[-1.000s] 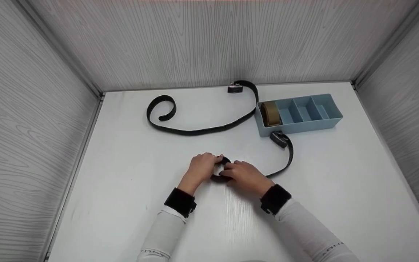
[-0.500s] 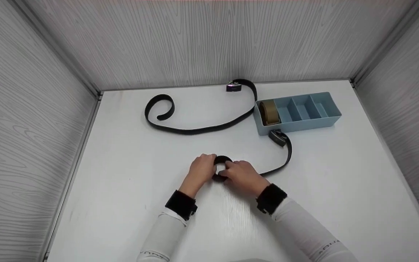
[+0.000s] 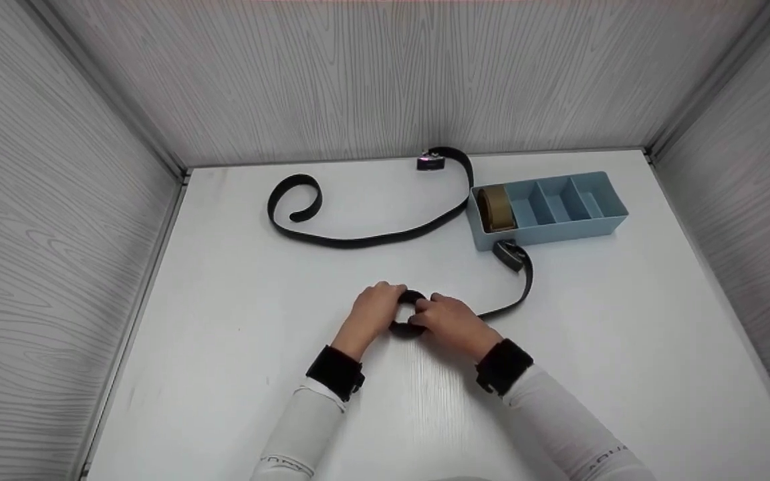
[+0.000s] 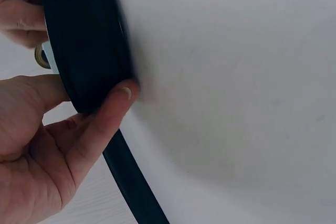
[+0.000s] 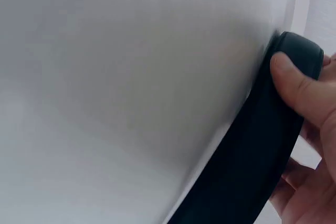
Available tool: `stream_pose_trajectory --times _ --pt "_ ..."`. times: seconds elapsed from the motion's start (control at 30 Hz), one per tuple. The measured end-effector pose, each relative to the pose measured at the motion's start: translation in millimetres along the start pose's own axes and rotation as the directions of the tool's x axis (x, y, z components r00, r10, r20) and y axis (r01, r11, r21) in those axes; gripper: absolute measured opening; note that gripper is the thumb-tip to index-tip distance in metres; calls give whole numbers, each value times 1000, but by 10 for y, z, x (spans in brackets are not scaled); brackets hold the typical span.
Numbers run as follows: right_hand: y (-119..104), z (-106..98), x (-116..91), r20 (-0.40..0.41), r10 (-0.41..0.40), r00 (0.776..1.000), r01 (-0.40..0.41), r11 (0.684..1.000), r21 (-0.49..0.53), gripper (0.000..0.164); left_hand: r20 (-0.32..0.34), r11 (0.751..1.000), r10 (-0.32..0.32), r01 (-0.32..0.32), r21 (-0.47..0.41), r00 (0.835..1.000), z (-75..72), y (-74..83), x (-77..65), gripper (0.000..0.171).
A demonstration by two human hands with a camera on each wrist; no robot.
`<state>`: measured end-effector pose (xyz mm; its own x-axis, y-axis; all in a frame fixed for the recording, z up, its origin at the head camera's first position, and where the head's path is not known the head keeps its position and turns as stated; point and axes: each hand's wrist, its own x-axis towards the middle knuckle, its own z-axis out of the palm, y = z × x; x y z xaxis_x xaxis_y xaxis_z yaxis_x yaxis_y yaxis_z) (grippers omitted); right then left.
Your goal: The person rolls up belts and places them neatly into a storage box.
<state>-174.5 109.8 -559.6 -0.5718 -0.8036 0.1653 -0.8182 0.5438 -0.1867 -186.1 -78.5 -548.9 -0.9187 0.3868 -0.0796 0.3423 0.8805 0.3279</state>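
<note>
So the setup is a smooth white tabletop [image 3: 224, 374] boxed in by panels. Closest in, the person's arms come over the near edge in white sleeves [image 3: 301, 427] with dark lettering, plus a chunky black wristband [image 3: 505, 366] on each wrist.

Both hands are busy with one long, flat, smooth black belt [image 3: 406, 331], set out front around the middle of the table, one end curled into a small ring standing on its edge. The left hand [image 3: 375, 308] has the ring's left side pinched, fingertips on the strap. The right hand [image 3: 450, 324] has the right side clamped, and the right wrist view shows its thumb pressed flat on the strap with fingers behind. The rest of that belt swings out to the right and bends back to its dark, boxy buckle [image 3: 508, 255], which sits right by the front of a pale blue rectangular plastic tray [image 3: 559, 231].

That tray has four compartments, and a brown rolled strap [image 3: 502, 207] is tucked in the leftmost one. Further left and back, a second black belt with a shiny dark buckle [image 3: 351, 243] lies in a big loose curve, hooked at its left end and passing right beside the tray's left wall. Behind it all is a grey wood-grain back panel [image 3: 358, 73].
</note>
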Motion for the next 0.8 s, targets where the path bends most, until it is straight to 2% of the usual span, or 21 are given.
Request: stream_pose_trajectory --times 0.07,0.13,0.27,0.43,0.53,0.63,0.8 --pt "-21 14 4 -23 2 1000 -3 999 -40 15 -1 999 -34 34 -35 999 5 6 -16 11" --pt "-43 32 6 -48 6 999 -9 998 -66 16 -4 993 -95 95 -70 995 6 14 -29 7" --pt "-72 71 15 -85 -2 996 -5 997 -79 15 25 975 -200 201 -95 980 -4 43 -44 4" --pt "-31 70 -9 -44 -28 999 27 999 -20 19 52 972 -226 229 -58 973 -17 54 -17 12" --pt "25 38 -55 -5 -40 999 40 999 20 32 53 979 -201 203 -28 978 -27 22 -9 15" --pt "64 15 -87 21 -59 998 58 998 25 38 56 993 -122 122 6 991 -40 -36 -7 17" --pt "28 38 -62 12 -99 995 99 995 15 30 53 999 31 -32 29 998 -38 -60 -21 18"
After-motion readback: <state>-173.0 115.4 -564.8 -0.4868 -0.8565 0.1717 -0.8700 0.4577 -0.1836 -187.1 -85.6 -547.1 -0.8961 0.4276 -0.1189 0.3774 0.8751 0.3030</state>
